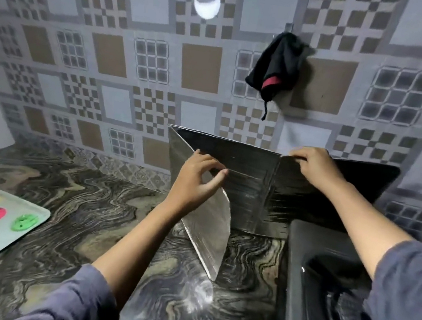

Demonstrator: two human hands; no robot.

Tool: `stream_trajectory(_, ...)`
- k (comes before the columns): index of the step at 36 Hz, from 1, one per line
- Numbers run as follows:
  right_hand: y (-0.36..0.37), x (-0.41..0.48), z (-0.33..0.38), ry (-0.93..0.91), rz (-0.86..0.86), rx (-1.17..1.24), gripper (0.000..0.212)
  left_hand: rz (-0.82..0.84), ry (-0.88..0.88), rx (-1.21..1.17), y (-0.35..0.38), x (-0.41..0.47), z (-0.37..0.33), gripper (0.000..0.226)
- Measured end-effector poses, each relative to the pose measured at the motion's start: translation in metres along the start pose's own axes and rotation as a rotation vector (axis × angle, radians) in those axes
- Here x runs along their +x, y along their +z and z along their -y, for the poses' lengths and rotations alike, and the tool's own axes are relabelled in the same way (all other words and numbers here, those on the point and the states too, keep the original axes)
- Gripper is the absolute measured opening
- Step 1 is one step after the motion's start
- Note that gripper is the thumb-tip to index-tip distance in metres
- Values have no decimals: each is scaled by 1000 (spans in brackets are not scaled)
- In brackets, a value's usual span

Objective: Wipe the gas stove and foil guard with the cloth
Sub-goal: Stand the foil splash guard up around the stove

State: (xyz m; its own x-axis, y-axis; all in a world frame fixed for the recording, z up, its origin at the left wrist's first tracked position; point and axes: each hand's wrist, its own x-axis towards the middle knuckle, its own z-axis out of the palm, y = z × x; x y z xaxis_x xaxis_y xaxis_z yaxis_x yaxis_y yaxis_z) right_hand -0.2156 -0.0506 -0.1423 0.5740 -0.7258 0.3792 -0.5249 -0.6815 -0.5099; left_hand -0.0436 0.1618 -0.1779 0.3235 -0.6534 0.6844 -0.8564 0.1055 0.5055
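The foil guard (250, 181) stands folded on the desk (77, 209) by the far wall. The right grip (313, 165) pinches its top edge. The left grip (200, 174), fingers half curled, seems to hold its left panel. The gas stove (297, 251) at near right is blurred and cut off.

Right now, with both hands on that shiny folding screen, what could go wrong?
The foil guard stands on thin edges; if the left hand or right hand lets go, it might fold or tip onto the gas stove. Its thin panels could crease under the grip.
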Motion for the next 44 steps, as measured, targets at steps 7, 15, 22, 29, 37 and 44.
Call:
stream_trajectory(7,-26,-9,-42,93,-35,-91,37,109,-369,-222,19,10,-17,49)
stream_trajectory(15,-56,-26,-78,188,-59,-180,32,223,-702,-472,48,26,-42,60)
stream_trajectory(22,-52,-30,-66,102,-31,-258,45,261,-623,-621,64,32,-68,38)
stream_trajectory(29,-20,-14,-48,-23,-34,-201,47,271,-662,-622,70,31,-75,43)
stream_trajectory(37,-16,1,-62,-37,-143,-211,34,250,-789,-507,81,51,-71,70)
stream_trajectory(44,-29,8,-91,5,-58,-124,45,287,-784,-338,107,80,-64,94)
